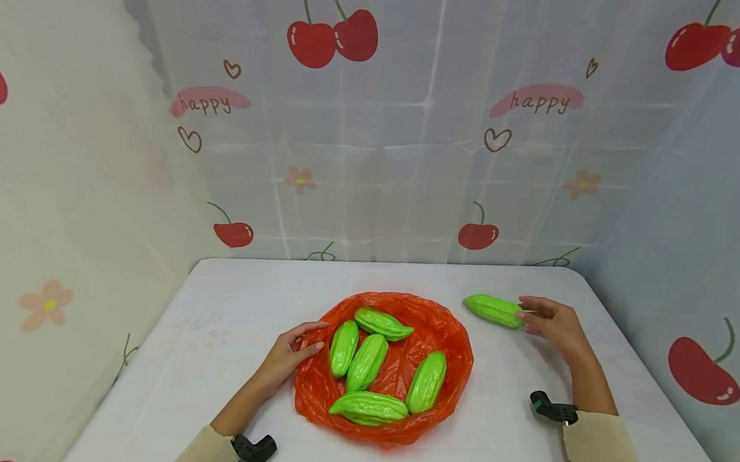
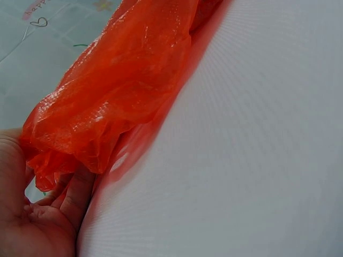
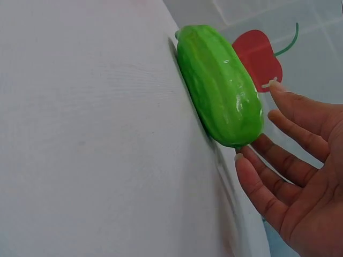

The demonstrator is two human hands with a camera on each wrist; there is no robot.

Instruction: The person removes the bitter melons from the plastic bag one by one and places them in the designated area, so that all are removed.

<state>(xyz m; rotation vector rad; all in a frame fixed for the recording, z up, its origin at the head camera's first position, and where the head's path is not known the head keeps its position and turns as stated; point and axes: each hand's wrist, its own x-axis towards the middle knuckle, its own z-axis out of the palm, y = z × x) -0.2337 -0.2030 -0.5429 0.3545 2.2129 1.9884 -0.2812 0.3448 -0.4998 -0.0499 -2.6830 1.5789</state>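
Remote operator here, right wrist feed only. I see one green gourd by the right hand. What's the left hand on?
Observer: The left hand is on the left rim of a red plastic bag, with the thumb over the edge.

Operator: Copy, bag's out of my view. More gourds inside?

Observer: Yes, the head view shows five green gourds in it.
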